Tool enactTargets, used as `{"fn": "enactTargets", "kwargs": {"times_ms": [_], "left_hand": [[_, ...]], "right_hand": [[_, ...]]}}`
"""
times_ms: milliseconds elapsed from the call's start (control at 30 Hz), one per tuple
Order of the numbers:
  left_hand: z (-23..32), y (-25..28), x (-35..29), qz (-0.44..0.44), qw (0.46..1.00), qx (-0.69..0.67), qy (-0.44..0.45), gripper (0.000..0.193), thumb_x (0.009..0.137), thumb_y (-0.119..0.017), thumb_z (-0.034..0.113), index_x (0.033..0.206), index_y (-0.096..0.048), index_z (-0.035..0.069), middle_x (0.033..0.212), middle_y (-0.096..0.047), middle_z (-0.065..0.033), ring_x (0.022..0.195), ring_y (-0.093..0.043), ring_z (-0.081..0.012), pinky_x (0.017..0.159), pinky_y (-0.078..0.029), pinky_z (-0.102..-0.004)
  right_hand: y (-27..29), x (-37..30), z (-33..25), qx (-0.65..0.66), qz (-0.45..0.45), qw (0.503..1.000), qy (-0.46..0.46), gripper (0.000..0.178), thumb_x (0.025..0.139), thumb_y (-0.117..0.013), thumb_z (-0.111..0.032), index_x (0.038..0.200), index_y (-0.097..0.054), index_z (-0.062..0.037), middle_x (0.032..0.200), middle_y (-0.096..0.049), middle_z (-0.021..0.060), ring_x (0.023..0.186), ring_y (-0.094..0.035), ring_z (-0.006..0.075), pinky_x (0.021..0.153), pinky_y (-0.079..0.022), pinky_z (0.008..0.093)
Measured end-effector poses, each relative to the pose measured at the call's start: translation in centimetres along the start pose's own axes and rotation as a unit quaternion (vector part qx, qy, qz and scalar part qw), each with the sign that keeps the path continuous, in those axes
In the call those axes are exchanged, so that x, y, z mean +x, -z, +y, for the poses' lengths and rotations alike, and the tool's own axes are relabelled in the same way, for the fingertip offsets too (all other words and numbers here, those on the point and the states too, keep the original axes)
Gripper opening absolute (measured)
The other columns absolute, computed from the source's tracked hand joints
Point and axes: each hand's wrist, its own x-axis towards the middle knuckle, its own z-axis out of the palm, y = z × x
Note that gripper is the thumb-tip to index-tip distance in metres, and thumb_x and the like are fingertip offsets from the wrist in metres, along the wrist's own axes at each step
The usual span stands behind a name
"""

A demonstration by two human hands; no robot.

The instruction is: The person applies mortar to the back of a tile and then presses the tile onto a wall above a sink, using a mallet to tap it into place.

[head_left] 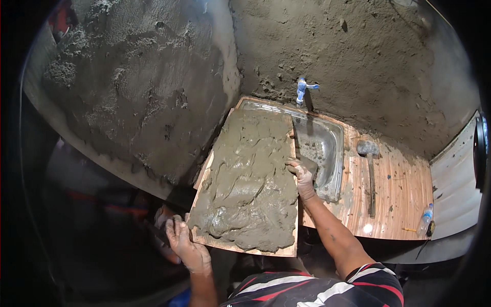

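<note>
A large rectangular tile (295,240) with wood-coloured edges is tilted in front of me, resting over the left part of the sink or held just above it; I cannot tell which. Thick wet grey mortar (245,179) covers nearly its whole upper face, ridged and shiny. My left hand (186,243) is closed on its near left corner, fingers along the edge. Partway up the right edge, my right hand (302,176) grips it, fingers curled over the rim and dusted with mortar. The tile hides the left side of the steel sink (335,148).
A blue tap (303,91) sticks out of the rough mortared wall (358,66) behind the sink. On the wood-patterned counter (399,189) lie a mallet (369,153), a plastic bottle (425,217) and a tape measure (431,228). Another mortared wall (133,92) rises at left.
</note>
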Motion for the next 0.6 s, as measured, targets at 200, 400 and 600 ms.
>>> {"fn": "enactTargets", "kwargs": {"times_ms": [200,400,600], "left_hand": [[-5.5,7.5,1.4,0.078,0.98,-0.008,0.181,0.024,0.098,-0.056,0.002,0.121,-0.061,-0.003,0.113,-0.068,-0.0133,0.104,-0.067,-0.0275,0.095,-0.056,-0.0419],[-8.0,10.1,2.2,0.056,0.965,-0.023,0.254,0.017,0.097,-0.059,0.009,0.112,-0.063,0.001,0.111,-0.069,-0.013,0.104,-0.069,-0.0295,0.093,-0.057,-0.0479],[-8.2,10.6,2.6,0.021,0.974,0.001,0.228,0.02,0.098,-0.064,0.016,0.112,-0.063,0.002,0.11,-0.069,-0.0134,0.101,-0.07,-0.0301,0.089,-0.06,-0.0486]], "right_hand": [[0.0,-2.1,0.1,-0.077,-0.099,0.992,0.018,0.031,0.1,-0.049,-0.005,0.129,-0.06,-0.0034,0.136,-0.06,0.0179,0.126,-0.057,0.0391,0.11,-0.045,0.0445],[0.6,-1.5,-0.5,-0.098,-0.16,0.982,0.024,0.039,0.097,-0.052,-0.001,0.136,-0.051,-0.0023,0.136,-0.055,0.0197,0.13,-0.053,0.0392,0.112,-0.044,0.045],[1.0,-0.9,-1.9,-0.104,-0.203,0.973,-0.018,0.035,0.099,-0.052,-0.004,0.133,-0.05,0.0013,0.133,-0.054,0.0216,0.13,-0.052,0.0405,0.112,-0.044,0.0455]]}}
